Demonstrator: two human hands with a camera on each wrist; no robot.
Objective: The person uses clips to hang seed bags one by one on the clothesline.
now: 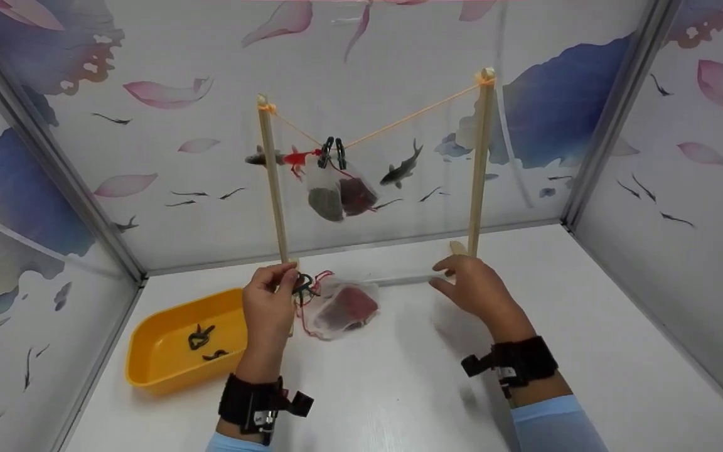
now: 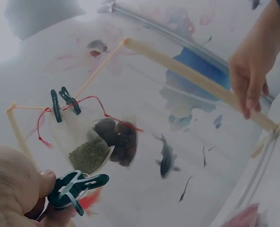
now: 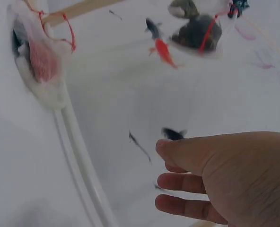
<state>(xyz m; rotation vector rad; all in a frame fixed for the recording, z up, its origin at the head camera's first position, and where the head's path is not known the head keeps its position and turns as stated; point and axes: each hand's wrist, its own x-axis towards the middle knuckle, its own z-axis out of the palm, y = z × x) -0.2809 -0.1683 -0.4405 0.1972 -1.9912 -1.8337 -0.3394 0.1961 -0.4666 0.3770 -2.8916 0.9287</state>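
My left hand (image 1: 268, 304) is beside the left wooden post and pinches a dark green plastic clip (image 2: 76, 190) between thumb and fingers. My right hand (image 1: 482, 287) is at the foot of the right wooden post (image 1: 480, 163), with its fingers loosely bent and nothing in them. Between the posts, a sagging orange string (image 1: 412, 119) carries two green clips (image 1: 340, 154). From these hang two sheer drawstring bags, one with greenish grains (image 2: 89, 155) and one with dark contents (image 2: 123, 142). A third sheer bag (image 1: 349, 307), reddish inside with red cords, lies on the table between my hands.
A yellow plastic basin (image 1: 173, 382) stands at the left, with several green clips (image 1: 199, 338) inside. The left wooden post (image 1: 275, 188) rises just behind my left hand. A pale bar (image 1: 399, 280) runs low between the posts. Printed panels (image 1: 211, 37) wall in the white table.
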